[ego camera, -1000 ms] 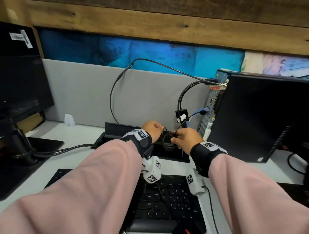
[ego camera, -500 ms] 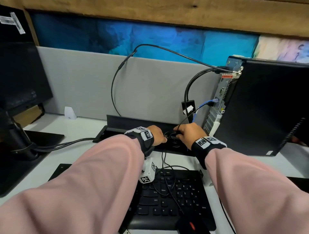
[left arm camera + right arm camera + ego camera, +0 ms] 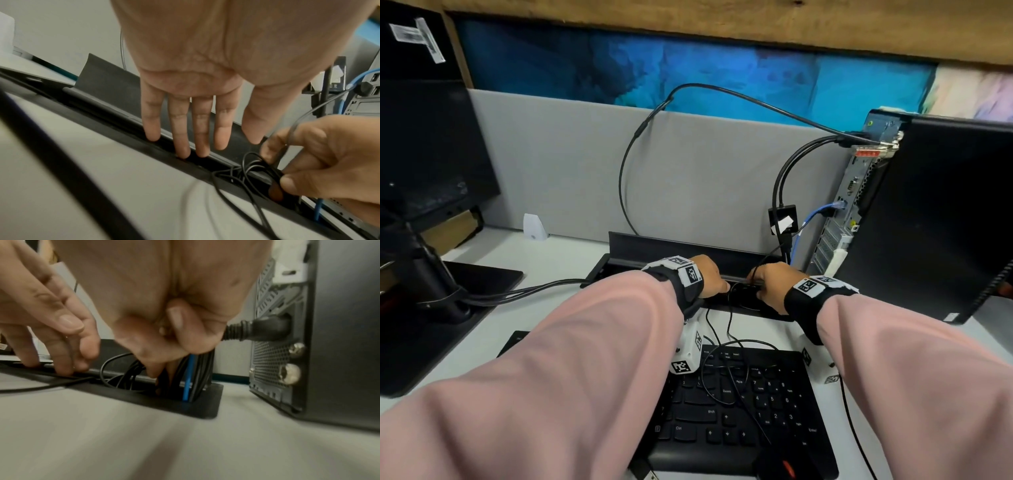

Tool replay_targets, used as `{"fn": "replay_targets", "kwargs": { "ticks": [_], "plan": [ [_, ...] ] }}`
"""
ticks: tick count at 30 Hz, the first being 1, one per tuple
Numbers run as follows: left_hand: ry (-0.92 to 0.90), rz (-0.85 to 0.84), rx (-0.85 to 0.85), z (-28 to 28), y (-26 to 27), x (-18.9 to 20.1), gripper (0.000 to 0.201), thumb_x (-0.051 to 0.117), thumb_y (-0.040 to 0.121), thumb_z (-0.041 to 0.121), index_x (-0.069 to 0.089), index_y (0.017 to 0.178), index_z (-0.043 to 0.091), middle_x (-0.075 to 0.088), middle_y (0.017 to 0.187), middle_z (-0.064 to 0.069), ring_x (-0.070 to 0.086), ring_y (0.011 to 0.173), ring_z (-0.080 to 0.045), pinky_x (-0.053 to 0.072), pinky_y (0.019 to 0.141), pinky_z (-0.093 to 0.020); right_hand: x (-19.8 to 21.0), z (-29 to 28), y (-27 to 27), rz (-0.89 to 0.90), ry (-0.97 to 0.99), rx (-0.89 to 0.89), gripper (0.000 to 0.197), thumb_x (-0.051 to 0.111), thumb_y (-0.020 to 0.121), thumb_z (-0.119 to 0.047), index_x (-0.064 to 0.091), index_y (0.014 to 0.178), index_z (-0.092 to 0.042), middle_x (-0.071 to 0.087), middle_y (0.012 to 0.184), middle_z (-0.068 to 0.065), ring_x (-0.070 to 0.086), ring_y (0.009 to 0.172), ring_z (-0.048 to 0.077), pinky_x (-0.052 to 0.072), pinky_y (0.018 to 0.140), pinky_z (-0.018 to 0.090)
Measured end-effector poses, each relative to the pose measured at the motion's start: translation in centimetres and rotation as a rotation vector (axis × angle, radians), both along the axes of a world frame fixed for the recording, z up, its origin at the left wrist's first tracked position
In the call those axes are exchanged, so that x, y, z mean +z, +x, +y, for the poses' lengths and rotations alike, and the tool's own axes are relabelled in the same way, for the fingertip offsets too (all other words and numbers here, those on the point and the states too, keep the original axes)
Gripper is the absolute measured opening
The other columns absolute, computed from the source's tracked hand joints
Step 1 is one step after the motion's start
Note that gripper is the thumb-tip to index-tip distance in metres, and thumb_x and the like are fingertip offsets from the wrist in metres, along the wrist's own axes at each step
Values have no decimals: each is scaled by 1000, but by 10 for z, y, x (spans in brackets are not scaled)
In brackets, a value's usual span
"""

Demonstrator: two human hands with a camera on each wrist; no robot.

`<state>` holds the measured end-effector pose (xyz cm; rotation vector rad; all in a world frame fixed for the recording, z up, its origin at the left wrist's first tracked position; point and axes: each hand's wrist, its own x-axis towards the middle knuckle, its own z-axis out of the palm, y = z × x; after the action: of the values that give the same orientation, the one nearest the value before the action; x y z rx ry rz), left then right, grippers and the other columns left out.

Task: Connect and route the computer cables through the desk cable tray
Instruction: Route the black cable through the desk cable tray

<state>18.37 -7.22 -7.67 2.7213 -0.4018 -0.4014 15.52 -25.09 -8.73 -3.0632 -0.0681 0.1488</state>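
Observation:
A black cable tray slot [image 3: 619, 270] [image 3: 115, 123] [image 3: 197, 412] is set into the white desk by the grey partition. My left hand [image 3: 709, 277] [image 3: 189, 142] has straight fingers; their tips rest on the slot's edge. My right hand [image 3: 767, 281] [image 3: 304, 164] [image 3: 156, 353] grips a coil of thin black cable [image 3: 246, 172] [image 3: 125, 369] and holds it partly inside the slot. The loose part of that cable [image 3: 726, 363] trails back over the keyboard. A blue cable [image 3: 804, 222] [image 3: 188, 379] and thick black cables [image 3: 202, 373] drop into the slot's right end.
A black computer tower [image 3: 935, 219] [image 3: 329, 337] stands right of the slot, cables plugged into its back. A black keyboard [image 3: 739, 407] lies in front, a mouse [image 3: 780, 466] at its near edge. A monitor and its stand [image 3: 424, 205] occupy the left, with cables [image 3: 534, 291] running to the slot.
Both hands have dropped from above the desk down to the slot. The right hand has brought the cable coil into the opening; the left hand has let go and its fingers now lie straight.

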Motion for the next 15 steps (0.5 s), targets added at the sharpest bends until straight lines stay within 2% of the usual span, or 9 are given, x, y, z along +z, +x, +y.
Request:
{"fn": "replay_targets", "kwargs": {
  "ticks": [2, 4, 5, 7, 9, 10, 12, 15],
  "plan": [
    [24, -2, 15, 3, 3, -1, 42, 60, 90, 45, 69, 115, 11, 67, 116, -7, 63, 108, -27, 49, 99, -38, -3, -1, -1, 13, 58, -31, 20, 55, 88, -6, 60, 100, -21, 64, 93, 4, 61, 60, 21, 45, 41, 23],
    [52, -13, 21, 7, 5, 1, 44, 60, 90, 47, 69, 114, 11, 68, 116, -7, 63, 107, -27, 49, 98, -38, -6, -3, -3, 46, 92, -31, 23, 54, 87, 1, 64, 98, -18, 67, 93, 4, 62, 54, 18, 48, 38, 24],
    [63, -17, 27, 9, 5, 2, 45, 61, 89, 48, 69, 114, 11, 68, 115, -7, 64, 107, -27, 50, 98, -38, -6, -4, -5, 75, 90, -33, 25, 55, 87, 2, 67, 95, -18, 70, 94, 2, 65, 55, 19, 52, 43, 24],
    [71, -13, 37, 12, 7, 2, 47, 61, 88, 49, 69, 115, 12, 68, 116, -6, 63, 107, -27, 50, 98, -38, -6, -2, -8, 146, 20, -36, 30, 53, 88, 0, 73, 95, -22, 72, 97, 0, 71, 74, 22, 57, 63, 26],
    [98, -7, 40, 13, 6, 4, 50, 61, 85, 53, 69, 116, 15, 67, 116, -5, 63, 107, -27, 50, 98, -38, -5, 1, -12, 190, -72, -40, 32, 49, 90, -10, 75, 106, -22, 71, 106, 0, 67, 94, 24, 52, 79, 25],
    [118, -2, 35, 13, 5, 4, 51, 61, 84, 55, 68, 116, 16, 67, 117, -4, 63, 107, -27, 50, 98, -38, -5, 3, -14, 207, -82, -43, 31, 48, 92, -17, 74, 108, -21, 70, 108, 1, 64, 95, 24, 49, 81, 24],
    [141, 11, 18, 11, 3, 2, 51, 63, 82, 55, 69, 115, 17, 68, 116, -3, 64, 106, -27, 50, 98, -38, -5, 5, -15, 251, -88, -35, 31, 48, 94, -32, 73, 106, -18, 67, 99, 2, 60, 89, 22, 46, 78, 23],
    [123, 41, -60, 8, -4, -2, 43, 64, 88, 44, 70, 117, 13, 67, 122, -5, 62, 113, -26, 48, 102, -38, -6, 7, -17, 260, -178, 43, 38, 45, 95, -45, 70, 105, -19, 65, 98, 1, 61, 91, 22, 46, 78, 26]
  ]
}}
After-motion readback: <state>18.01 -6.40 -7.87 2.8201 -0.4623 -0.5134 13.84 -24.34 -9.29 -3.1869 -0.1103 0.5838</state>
